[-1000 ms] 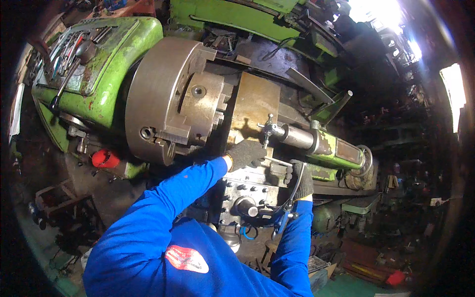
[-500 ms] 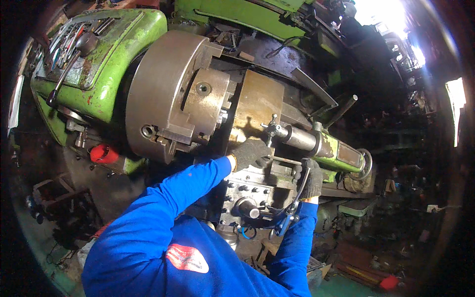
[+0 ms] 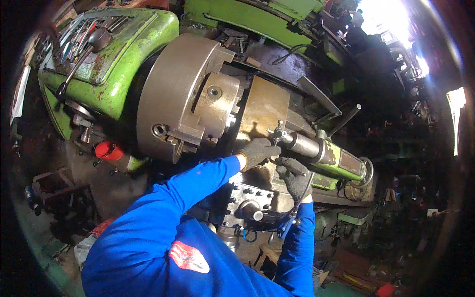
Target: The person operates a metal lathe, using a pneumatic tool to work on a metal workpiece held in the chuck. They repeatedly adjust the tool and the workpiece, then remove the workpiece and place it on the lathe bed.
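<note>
Right grip (image 3: pixel 296 180) nearer left grip (image 3: pixel 257 152)

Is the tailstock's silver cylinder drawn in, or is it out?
Out: the silver cylinder projects from the green tailstock toward the large chuck, its side plainly visible.

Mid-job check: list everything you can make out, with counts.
Headstock: one, green, upper left
Hand tools: several, mixed colours, on headstock
Lever: one, dark, headstock front
Chuck: one, grey-brown, left of centre
Container: one, red, below headstock
Plate: one, brownish, right of chuck
Tailstock: one, green, right
Fitting: one, silvery, tailstock's left end
Bolted block: one, grey, below hands
Clutter: uncountable, mostly dark, far right
Left hand: one, grey-gloved, near fitting
Right hand: one, grey-gloved, below tailstock
Sleeves: two, blue, lower centre
</note>
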`<action>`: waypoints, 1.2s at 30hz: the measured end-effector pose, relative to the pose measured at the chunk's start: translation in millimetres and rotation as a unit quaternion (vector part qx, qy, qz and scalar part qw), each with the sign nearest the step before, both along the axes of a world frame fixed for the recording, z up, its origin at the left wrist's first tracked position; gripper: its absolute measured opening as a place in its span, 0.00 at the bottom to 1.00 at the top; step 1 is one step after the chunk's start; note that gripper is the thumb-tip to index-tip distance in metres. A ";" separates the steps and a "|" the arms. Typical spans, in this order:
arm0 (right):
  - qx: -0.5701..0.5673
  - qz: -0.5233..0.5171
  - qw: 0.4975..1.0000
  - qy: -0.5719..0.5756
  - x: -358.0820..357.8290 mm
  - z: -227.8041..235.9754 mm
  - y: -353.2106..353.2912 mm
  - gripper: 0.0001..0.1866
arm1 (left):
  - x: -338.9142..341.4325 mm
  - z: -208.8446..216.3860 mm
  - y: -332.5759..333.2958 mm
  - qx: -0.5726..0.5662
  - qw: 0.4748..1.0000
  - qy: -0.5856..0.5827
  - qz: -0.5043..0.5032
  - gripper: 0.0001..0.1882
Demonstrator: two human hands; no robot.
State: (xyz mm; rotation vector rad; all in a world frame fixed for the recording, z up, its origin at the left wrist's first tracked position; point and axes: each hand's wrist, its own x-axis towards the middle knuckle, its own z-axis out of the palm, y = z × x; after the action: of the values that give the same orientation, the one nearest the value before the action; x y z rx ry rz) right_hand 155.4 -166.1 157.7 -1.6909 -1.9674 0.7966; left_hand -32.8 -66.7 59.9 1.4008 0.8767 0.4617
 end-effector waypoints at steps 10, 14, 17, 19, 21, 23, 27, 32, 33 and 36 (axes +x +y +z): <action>0.077 0.086 0.992 -0.044 -7.0 19.0 12.5 0.14 | 7.3 -27.2 7.2 0.390 0.915 0.079 -0.062 0.15; 0.054 0.123 0.990 -0.037 -7.4 27.3 19.0 0.16 | 13.3 -25.2 11.9 0.176 0.983 0.034 -0.032 0.11; 0.068 0.158 0.979 -0.113 -27.3 37.4 32.0 0.16 | 13.4 -44.4 18.2 0.336 0.941 0.039 -0.021 0.13; 0.073 0.172 0.960 -0.207 -31.9 35.8 32.7 0.20 | 15.1 -36.0 19.3 0.186 0.981 0.018 -0.060 0.14; 0.067 0.198 0.950 -0.231 -22.4 23.5 39.4 0.21 | 17.1 -35.6 26.0 0.181 0.980 0.004 -0.080 0.14; 0.055 0.221 0.940 -0.252 -31.0 19.8 50.8 0.22 | 19.3 -77.0 32.7 0.311 0.948 0.002 -0.069 0.16; 0.025 0.263 0.904 -0.337 -51.1 24.4 64.3 0.17 | 18.8 -72.7 32.0 0.298 0.947 0.010 -0.118 0.20; 0.026 0.262 0.911 -0.317 -43.2 17.1 61.5 0.19 | 0.5 -70.4 20.1 0.191 0.968 -0.126 -0.103 0.25; 0.022 0.276 0.901 -0.334 -46.6 12.1 63.6 0.19 | -4.8 -70.4 16.8 0.177 0.971 -0.130 -0.098 0.25; 0.066 0.298 0.896 -0.322 -51.5 19.2 68.3 0.16 | -1.4 -73.3 31.3 0.276 0.951 -0.066 -0.126 0.27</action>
State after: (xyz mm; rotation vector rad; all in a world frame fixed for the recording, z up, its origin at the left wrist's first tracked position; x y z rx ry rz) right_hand 103.9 -97.8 176.9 -1.3712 -2.9994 0.2590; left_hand -34.2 -35.4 -13.4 1.9394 0.4598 0.6235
